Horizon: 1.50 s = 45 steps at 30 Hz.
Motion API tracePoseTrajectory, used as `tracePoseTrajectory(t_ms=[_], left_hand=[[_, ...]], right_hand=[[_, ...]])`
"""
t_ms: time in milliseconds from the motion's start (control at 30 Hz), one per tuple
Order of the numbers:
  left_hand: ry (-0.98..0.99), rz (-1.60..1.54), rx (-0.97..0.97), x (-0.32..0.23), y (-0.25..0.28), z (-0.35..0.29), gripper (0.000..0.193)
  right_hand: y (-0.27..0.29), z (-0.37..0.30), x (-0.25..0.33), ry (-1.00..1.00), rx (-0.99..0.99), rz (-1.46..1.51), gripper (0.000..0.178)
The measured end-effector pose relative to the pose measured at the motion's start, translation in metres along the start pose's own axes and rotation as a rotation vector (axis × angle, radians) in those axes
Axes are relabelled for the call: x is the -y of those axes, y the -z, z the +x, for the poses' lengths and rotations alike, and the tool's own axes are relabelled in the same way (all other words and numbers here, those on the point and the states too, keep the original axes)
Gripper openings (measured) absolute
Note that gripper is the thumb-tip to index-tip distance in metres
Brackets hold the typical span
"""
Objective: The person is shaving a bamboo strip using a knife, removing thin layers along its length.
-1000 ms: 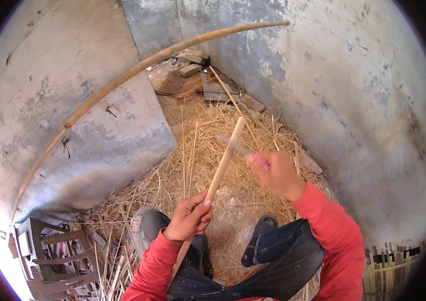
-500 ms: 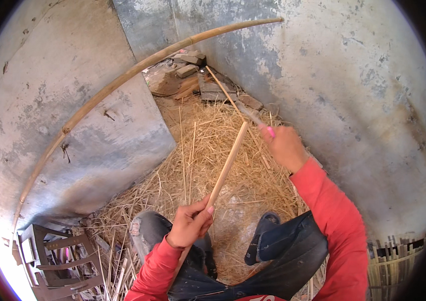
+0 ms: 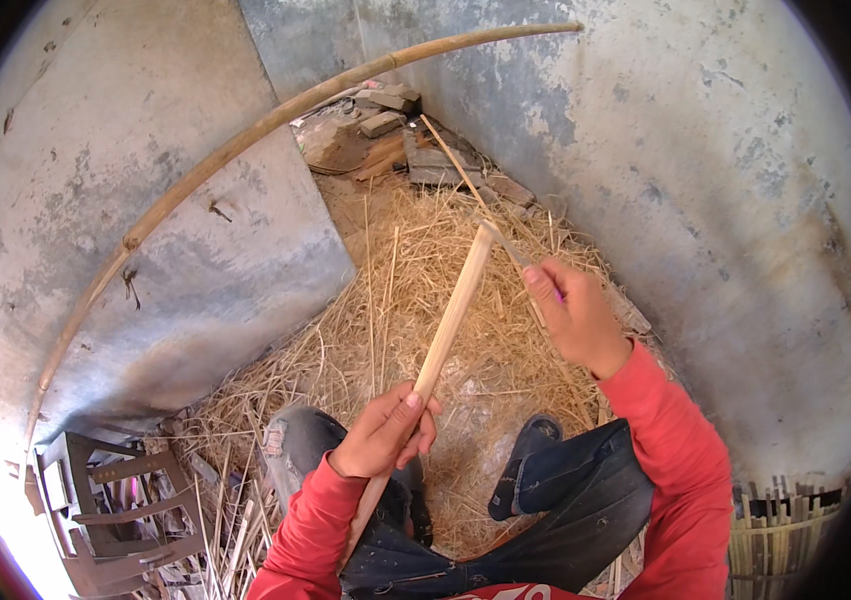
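Observation:
My left hand [image 3: 383, 436] is closed round the lower part of a pale split bamboo strip [image 3: 454, 314], which slants up and away from my lap. In my right hand [image 3: 581, 322] is a knife [image 3: 511, 249]; its blade points up and left, and only a bit of pink handle shows between the fingers. The blade lies at the strip's far end and appears to touch it. The strip's lower end runs under my left forearm.
Straw-like shavings [image 3: 345, 330] cover the floor round my feet. A long bent bamboo pole [image 3: 235, 145] arches along the walls. Bricks [image 3: 381, 122] and a thin stick [image 3: 453, 160] lie at the far corner. A dark wooden frame [image 3: 125, 518] stands left, a slatted basket [image 3: 780, 545] right.
My right hand has turned and drawn slightly back, bringing the blade to the strip's far end. The strip has rolled in my left hand, showing a broader pale face.

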<state>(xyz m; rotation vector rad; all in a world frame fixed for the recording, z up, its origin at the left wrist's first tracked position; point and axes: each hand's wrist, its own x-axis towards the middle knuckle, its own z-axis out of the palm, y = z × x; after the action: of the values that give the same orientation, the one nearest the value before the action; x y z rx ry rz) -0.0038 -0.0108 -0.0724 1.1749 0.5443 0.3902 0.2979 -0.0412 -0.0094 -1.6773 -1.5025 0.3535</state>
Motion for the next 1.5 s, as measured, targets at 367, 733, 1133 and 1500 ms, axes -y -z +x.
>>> tracePoseTrajectory(t_ms=[367, 733, 1133, 1500], left_hand=[[0.005, -0.402, 0.112, 0.009, 0.004, 0.0, 0.041], [0.293, -0.702, 0.157, 0.002, -0.004, -0.002, 0.043], [0.29, -0.877, 0.409, 0.011, 0.005, 0.005, 0.044], [0.203, -0.169, 0.159, -0.005, -0.02, 0.011, 0.043]], right_hand=[[-0.067, -0.057, 0.029, 0.291, 0.32, -0.095, 0.052], [-0.045, 0.015, -0.007, 0.14, 0.08, -0.297, 0.063], [0.006, 0.02, -0.004, -0.296, 0.155, 0.492, 0.045], [0.006, 0.028, -0.017, -0.329, 0.061, 0.791, 0.039]])
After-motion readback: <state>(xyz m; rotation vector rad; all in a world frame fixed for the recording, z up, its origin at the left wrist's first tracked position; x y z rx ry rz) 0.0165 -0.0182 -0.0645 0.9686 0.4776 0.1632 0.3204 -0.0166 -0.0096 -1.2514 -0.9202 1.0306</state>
